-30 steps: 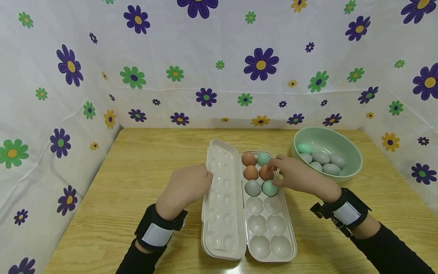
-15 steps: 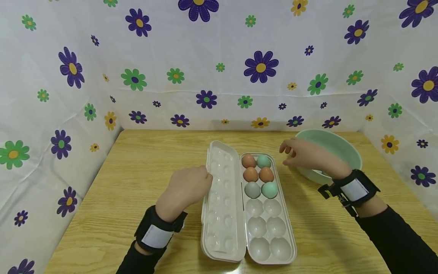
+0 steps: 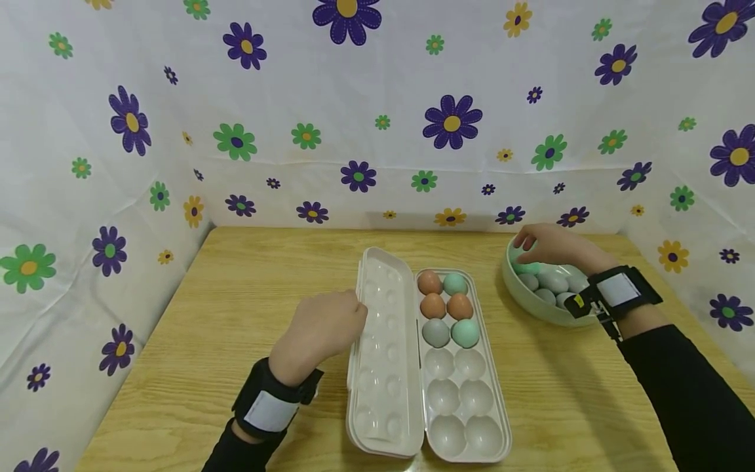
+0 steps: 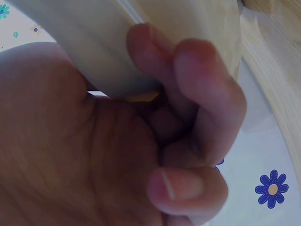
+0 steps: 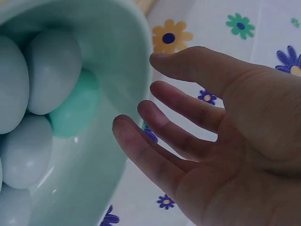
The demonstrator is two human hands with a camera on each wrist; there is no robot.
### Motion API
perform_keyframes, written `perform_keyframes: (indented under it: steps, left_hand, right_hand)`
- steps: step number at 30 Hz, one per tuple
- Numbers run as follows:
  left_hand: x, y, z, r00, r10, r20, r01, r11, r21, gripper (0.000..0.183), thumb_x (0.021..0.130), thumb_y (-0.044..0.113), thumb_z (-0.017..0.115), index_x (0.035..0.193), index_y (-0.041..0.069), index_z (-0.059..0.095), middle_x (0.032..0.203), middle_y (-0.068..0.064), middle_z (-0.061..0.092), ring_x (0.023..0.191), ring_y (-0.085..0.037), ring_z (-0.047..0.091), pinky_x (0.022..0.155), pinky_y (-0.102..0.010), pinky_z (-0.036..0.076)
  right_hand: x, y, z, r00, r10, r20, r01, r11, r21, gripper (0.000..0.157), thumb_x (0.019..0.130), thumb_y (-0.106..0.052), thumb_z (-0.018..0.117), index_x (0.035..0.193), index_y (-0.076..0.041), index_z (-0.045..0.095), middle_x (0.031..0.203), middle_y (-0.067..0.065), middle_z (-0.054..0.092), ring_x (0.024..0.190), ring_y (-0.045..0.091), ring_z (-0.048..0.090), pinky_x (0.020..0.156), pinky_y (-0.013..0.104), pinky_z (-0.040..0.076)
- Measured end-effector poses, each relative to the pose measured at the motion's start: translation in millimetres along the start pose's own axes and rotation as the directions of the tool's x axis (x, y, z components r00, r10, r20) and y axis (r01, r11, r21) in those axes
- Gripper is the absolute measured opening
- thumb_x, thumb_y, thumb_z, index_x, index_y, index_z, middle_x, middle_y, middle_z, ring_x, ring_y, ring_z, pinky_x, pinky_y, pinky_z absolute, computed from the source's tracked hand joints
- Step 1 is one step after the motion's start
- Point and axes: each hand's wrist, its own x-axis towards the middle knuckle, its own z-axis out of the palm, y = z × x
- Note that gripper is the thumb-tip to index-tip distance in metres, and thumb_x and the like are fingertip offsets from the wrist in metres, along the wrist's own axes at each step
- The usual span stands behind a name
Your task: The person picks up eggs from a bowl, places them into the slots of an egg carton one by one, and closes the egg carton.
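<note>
My left hand (image 3: pixel 321 328) grips the outer edge of the opened lid (image 3: pixel 386 354) of a white plastic egg carton; in the left wrist view its fingers curl about that edge. The carton's base (image 3: pixel 498 429) holds brown, grey and mint eggs in its far rows, such as a brown egg (image 3: pixel 432 306), a grey egg (image 3: pixel 436 333) and a mint egg (image 3: pixel 465 334). Over the rim of a pale green bowl (image 3: pixel 533 309) hovers my right hand (image 3: pixel 560 246), its fingers parted with nothing between them. Inside lie several grey eggs (image 5: pixel 54 73) and a mint egg (image 5: pixel 77 106).
A wooden table (image 3: pixel 265 269) carries the carton and the bowl. Behind and at both sides hangs a white cloth (image 3: pixel 377 78) printed with flowers. The bowl stands at the back right, a hand's width or more from the carton.
My right hand has left the mint egg in the carton's third row and moved right and back, over the bowl. The left hand has stayed at the lid.
</note>
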Motion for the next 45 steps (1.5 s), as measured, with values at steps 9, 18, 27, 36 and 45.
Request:
perform_keyframes:
  steps: [9, 18, 27, 36, 45]
  left_hand:
    - [2.1, -1.0, 0.7, 1.000, 0.012, -0.008, -0.012, 1.000, -0.005, 0.036, 0.104, 0.020, 0.039, 0.073, 0.011, 0.056, 0.063, 0.000, 0.043, 0.054, -0.017, 0.046, 0.049, -0.029, 0.031]
    - [3.9, -0.8, -1.1, 1.000, 0.004, -0.001, -0.004, 1.000, 0.003, 0.036, 0.105, 0.021, 0.038, 0.074, 0.011, 0.056, 0.063, 0.001, 0.043, 0.055, -0.016, 0.045, 0.050, -0.030, 0.031]
    - [3.8, -0.8, 0.2, 1.000, 0.000, 0.009, 0.000, 1.000, 0.006, 0.035, 0.105, 0.021, 0.039, 0.077, 0.009, 0.058, 0.062, 0.001, 0.042, 0.055, -0.016, 0.045, 0.049, -0.029, 0.032]
    - [2.4, -2.2, 0.9, 1.000, -0.007, 0.003, 0.007, 1.000, -0.002, 0.035, 0.104, 0.020, 0.039, 0.078, 0.009, 0.058, 0.062, 0.001, 0.042, 0.055, -0.016, 0.045, 0.049, -0.029, 0.032]
    - [2.1, -4.2, 2.5, 1.000, -0.013, 0.005, 0.013, 1.000, -0.009, 0.034, 0.104, 0.020, 0.039, 0.077, 0.009, 0.058, 0.062, 0.001, 0.042, 0.055, -0.016, 0.044, 0.049, -0.029, 0.031]
  right_hand:
    - [15.5, 25.8, -1.1, 0.999, 0.031, 0.034, -0.032, 0.999, 0.029, 0.040, 0.096, -0.020, 0.066, 0.126, 0.005, 0.058, 0.122, 0.031, 0.060, 0.102, 0.038, 0.062, 0.087, 0.049, 0.054]
    - [22.0, 36.4, 4.0, 0.999, 0.019, 0.040, -0.019, 1.000, 0.007, 0.040, 0.095, -0.019, 0.067, 0.126, 0.005, 0.059, 0.121, 0.030, 0.061, 0.103, 0.038, 0.061, 0.089, 0.051, 0.053]
    - [28.1, 42.3, 14.2, 0.995, -0.056, 0.081, 0.058, 0.998, -0.025, 0.041, 0.087, -0.012, 0.072, 0.123, 0.007, 0.063, 0.117, 0.027, 0.065, 0.104, 0.037, 0.061, 0.092, 0.055, 0.051]
    - [27.8, 40.3, 16.1, 0.993, -0.044, 0.110, 0.053, 0.996, -0.078, 0.046, 0.086, -0.011, 0.072, 0.125, 0.011, 0.061, 0.116, 0.031, 0.065, 0.105, 0.041, 0.063, 0.094, 0.058, 0.051]
    - [29.3, 41.1, 20.2, 0.991, -0.045, 0.122, 0.058, 0.993, -0.100, 0.047, 0.085, -0.009, 0.073, 0.125, 0.013, 0.060, 0.119, 0.035, 0.064, 0.109, 0.048, 0.063, 0.092, 0.057, 0.053]
